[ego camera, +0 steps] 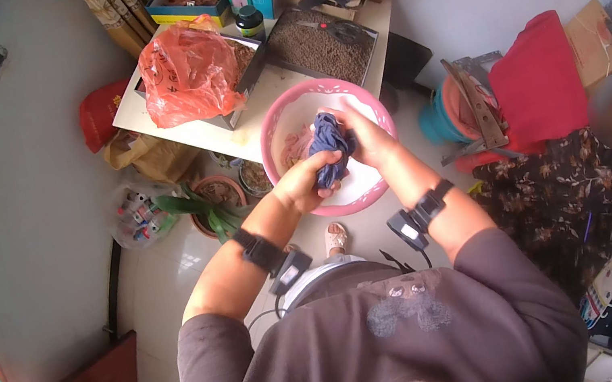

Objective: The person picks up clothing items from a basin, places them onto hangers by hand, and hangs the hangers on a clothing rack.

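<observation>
A bunched, twisted dark blue cloth (328,147) is held between both hands over a pink-rimmed basin with a white inside (353,205). My left hand (307,181) grips its lower end, the thumb lying across the folds. Around the upper right part of the cloth my right hand (360,132) is closed, its fingers partly hidden behind the fabric. A pale pink cloth (295,147) lies in the left side of the basin. The basin sits at the near corner of a cream table (269,84); what supports its near side is hidden.
Trays of brown granules (317,48), a red plastic bag (187,77) and a dark bottle (250,21) stand on the table. Potted plants (215,198) and a bag of bottles (141,214) are on the floor at left. Buckets (454,109) and a red cloth (535,83) are at right.
</observation>
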{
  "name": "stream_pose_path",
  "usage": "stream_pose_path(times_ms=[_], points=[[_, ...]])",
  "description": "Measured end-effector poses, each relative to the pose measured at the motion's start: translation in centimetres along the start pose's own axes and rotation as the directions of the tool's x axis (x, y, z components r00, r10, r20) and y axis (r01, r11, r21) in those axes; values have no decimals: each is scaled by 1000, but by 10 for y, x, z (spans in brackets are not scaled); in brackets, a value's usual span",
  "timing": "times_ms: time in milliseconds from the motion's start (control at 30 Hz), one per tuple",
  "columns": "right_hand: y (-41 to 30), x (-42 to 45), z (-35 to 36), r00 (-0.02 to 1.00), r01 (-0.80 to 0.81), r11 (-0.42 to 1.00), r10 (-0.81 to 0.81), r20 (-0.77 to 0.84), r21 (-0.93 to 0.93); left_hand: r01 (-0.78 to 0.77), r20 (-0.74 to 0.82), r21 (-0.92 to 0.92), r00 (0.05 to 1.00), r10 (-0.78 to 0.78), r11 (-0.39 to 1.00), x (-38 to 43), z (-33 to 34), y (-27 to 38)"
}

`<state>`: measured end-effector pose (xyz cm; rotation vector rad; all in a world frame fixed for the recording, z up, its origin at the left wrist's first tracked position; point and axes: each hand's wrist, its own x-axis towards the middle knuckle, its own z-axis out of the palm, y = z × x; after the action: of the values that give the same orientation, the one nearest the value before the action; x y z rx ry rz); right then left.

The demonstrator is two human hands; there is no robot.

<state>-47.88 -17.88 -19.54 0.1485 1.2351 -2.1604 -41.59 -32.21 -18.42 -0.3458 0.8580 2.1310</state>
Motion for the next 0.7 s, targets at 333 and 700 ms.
stream_pose_path(times_ms=[333, 700], points=[[-42, -51, 37, 803, 175, 965, -253, 540, 193, 152, 472, -446, 878, 87, 882, -27, 38, -20], [-24, -27, 35, 900, 387, 647, -419, 119, -657, -156, -77, 442, 974, 211, 883, -3, 36, -9]])
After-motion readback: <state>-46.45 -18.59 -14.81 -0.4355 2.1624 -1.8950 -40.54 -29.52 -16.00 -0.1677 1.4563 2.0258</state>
